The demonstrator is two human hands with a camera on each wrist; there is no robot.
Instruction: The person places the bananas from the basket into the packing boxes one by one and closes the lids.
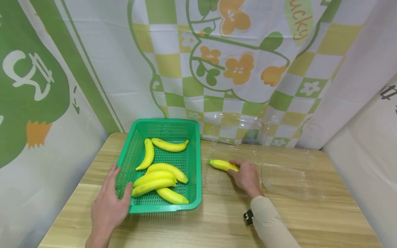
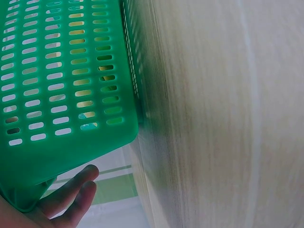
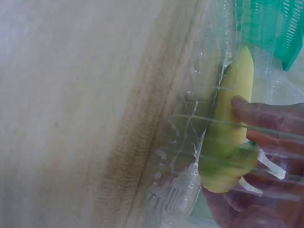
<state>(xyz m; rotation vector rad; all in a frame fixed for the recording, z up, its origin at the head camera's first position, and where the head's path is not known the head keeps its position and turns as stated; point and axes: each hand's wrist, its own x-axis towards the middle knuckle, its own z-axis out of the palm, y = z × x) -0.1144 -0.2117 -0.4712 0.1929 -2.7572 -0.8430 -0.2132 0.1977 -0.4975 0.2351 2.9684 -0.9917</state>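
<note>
A green plastic basket (image 1: 198, 165) with slotted sides stands on the table and holds several yellow bananas (image 1: 170, 145). My left hand (image 1: 110, 199) rests at the basket's left rim, its fingers fairly straight along the side and the thumb over the front corner. In the left wrist view, two fingertips (image 2: 88, 172) reach past the rim. To the right of the basket, my right hand (image 1: 247, 175) pinches one banana (image 1: 221, 164) by its right end, within a clear plastic clamshell box (image 1: 229, 148). Through the clear wall, the right wrist view shows thumb and fingers around this banana (image 3: 243, 80).
The box's raised clear lid (image 1: 238, 125) leans near the patterned curtain (image 1: 173, 65) behind the table. Its clear plastic stretches right across the wooden table (image 1: 217, 224). White curtain (image 1: 366, 144) hangs along the right side.
</note>
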